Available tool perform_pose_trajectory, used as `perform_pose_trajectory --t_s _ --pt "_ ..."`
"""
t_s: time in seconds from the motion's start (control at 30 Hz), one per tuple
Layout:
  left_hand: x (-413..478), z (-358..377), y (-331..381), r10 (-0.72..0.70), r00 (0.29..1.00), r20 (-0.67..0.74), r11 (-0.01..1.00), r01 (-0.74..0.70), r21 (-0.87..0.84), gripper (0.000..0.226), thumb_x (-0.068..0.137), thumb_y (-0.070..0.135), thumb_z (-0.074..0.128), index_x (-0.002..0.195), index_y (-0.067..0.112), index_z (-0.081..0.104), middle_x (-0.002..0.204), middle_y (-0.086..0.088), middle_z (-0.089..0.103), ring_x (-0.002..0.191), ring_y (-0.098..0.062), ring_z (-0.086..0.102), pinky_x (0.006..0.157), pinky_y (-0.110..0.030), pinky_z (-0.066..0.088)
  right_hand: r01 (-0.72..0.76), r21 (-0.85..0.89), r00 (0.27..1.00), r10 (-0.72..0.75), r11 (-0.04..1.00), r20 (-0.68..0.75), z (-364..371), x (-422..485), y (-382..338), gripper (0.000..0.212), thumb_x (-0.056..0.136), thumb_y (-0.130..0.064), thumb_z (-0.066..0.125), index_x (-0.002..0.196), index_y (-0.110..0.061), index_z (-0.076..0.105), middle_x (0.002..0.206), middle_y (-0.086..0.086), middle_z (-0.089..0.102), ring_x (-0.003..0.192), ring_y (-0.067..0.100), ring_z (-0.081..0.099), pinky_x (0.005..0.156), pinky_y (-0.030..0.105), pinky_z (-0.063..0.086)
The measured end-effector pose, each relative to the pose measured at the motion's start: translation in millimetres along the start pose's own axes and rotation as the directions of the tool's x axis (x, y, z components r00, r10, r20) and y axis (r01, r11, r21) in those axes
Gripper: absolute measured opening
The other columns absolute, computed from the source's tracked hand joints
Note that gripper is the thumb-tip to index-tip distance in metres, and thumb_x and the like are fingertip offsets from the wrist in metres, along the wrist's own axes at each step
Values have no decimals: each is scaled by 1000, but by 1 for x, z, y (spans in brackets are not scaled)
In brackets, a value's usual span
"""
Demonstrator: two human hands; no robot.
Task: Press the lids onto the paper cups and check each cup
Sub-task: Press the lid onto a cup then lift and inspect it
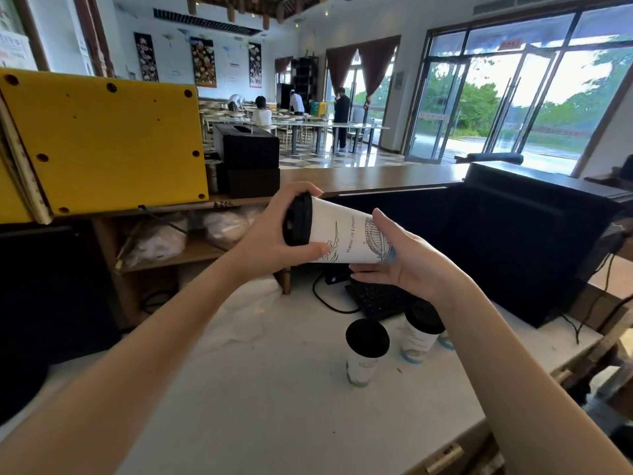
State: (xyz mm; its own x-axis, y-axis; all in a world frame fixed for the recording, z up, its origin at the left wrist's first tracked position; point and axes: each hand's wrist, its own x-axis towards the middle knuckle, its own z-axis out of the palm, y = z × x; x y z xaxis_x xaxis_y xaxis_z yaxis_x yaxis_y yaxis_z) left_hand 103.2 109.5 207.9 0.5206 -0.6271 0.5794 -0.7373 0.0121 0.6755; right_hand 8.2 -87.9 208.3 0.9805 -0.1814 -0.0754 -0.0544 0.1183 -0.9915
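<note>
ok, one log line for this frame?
phase: check | held cup: sideways in air, black lid on | left hand: grips lid end | right hand: holds base end | table: two lidded cups upright

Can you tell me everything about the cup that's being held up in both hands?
The cup is white paper with thin line drawings, the words "Statue of Liberty" and some blue near its base. A black lid sits on its wide end. It lies tipped sideways in the air above the white table, lid pointing left. The left hand grips the lid end; the right hand holds the base end between thumb and fingers.
</note>
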Motion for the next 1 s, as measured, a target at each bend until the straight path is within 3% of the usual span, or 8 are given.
perform_pose_trajectory --t_s 0.1,0.2,0.3,0.37,0.53,0.73,0.87,1.0 --pt "0 -6 -6 -59 993 106 996 65 -55 68 73 35 72 128 48 34 134 12 38 121 -6 45 90 -26 52 102 93 995 -101 990 -19 -1 -1 5 38 89 -36 57 117 -12 49 103 9 62 94 24 67 71 40 59" --pt "3 -12 -5 -309 924 223 890 364 -274 61 71 60 64 125 63 36 147 12 34 136 -25 36 101 -51 43 192 111 981 -194 975 11 -4 -3 10 34 86 -26 61 116 -16 48 109 10 61 101 24 64 78 43 58" --pt "4 -11 -5 -466 819 336 647 574 -501 47 77 54 60 122 48 46 134 -1 49 120 -33 52 83 -54 54 259 98 961 -267 961 74 -7 -6 9 42 82 -17 64 120 -20 46 106 5 65 99 22 65 83 44 56" --pt "3 -9 -2 -498 796 345 603 603 -522 35 78 46 60 112 37 54 121 -4 57 109 -31 59 75 -50 58 299 66 945 -305 952 122 -10 -6 10 46 83 -8 64 123 -21 45 101 1 68 97 19 66 87 44 55" --pt "4 -4 6 -508 848 150 756 522 -394 25 88 19 59 111 24 50 100 -1 60 83 -12 62 53 -20 56 303 303 930 -349 904 111 -12 4 22 74 77 2 66 140 -21 35 108 5 67 105 23 63 96 46 50" --pt "-5 9 1 -334 942 -22 929 325 -178 50 77 25 73 117 29 44 106 19 50 95 -1 55 75 -24 58 192 704 929 -357 684 93 15 15 52 54 59 -25 87 109 -12 71 123 9 64 118 23 58 107 41 38" --pt "-11 16 -11 -342 939 38 917 342 -203 55 76 25 74 118 32 39 106 22 47 95 5 51 71 -11 51 254 736 942 -333 628 -40 24 24 51 37 76 -29 67 108 -10 70 119 9 66 121 24 55 104 38 42" --pt "-6 10 -26 -413 901 133 890 430 -148 81 60 48 81 127 36 38 113 23 50 109 -1 51 90 -20 45 293 572 949 -306 766 -76 20 38 35 30 88 -29 51 112 -12 58 110 5 67 107 18 60 102 33 46"
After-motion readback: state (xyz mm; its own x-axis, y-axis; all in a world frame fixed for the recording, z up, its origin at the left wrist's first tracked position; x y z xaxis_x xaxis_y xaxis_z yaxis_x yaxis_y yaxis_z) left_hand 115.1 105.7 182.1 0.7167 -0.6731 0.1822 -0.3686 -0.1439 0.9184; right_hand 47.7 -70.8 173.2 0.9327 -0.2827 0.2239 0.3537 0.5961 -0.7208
